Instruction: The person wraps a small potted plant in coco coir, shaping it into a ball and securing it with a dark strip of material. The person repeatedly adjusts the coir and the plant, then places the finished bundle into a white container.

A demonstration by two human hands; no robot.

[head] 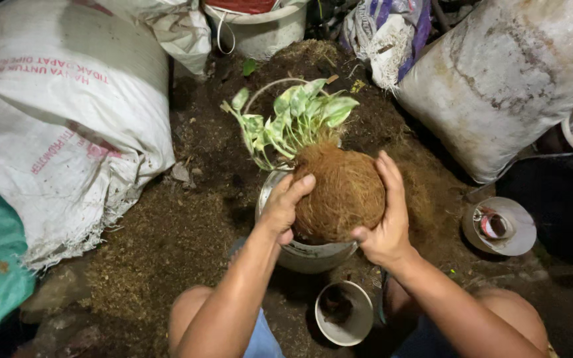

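Both my hands cup a round ball of brown coconut fibre (341, 192), held over a metal bowl (313, 255). My left hand (284, 205) presses its left side and my right hand (384, 215) wraps its right side. A small plant with green and cream leaves (293, 119) sticks out of the top of the ball, pointing away from me. My knees show at the bottom edge of the view.
Loose brown soil and fibre (167, 238) cover the ground. A large white woven sack (61, 119) lies left, another dirty sack (505, 73) right. A small white cup (344, 313) stands below the bowl, a tape roll (499, 227) right, a white bucket (260, 26) behind.
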